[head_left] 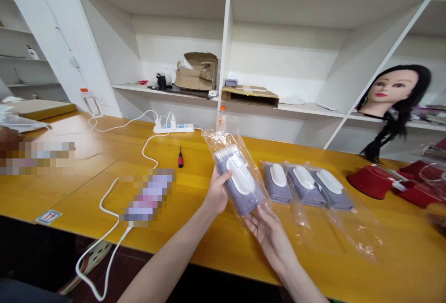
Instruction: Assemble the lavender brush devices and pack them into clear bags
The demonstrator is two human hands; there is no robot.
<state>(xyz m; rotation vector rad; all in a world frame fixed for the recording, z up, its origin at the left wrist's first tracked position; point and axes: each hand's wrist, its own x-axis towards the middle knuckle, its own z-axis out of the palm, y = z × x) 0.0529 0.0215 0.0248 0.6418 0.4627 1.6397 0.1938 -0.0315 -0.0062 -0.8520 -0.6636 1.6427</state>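
In the middle of the head view a purple-grey box with a white oval piece on its face [240,177] is held tilted above the table, inside a clear plastic bag [219,138]. My left hand [216,194] grips its left side, thumb over the front edge and fingers hidden behind. My right hand [266,224] supports the lower end, fingers bent against the bag at the bottom corner. To the right lie three similar bagged boxes in a row: one nearest [278,194], a middle one [308,194] and a far right one [336,196].
A red-handled screwdriver [180,160], a white power strip [174,128] and a charging phone [149,198], blurred, are at the left. Red holders [369,182] and a wigged mannequin head [393,87] stand right. Shelves hold cardboard boxes [197,73]. Another person's blurred hand [10,147] shows far left.
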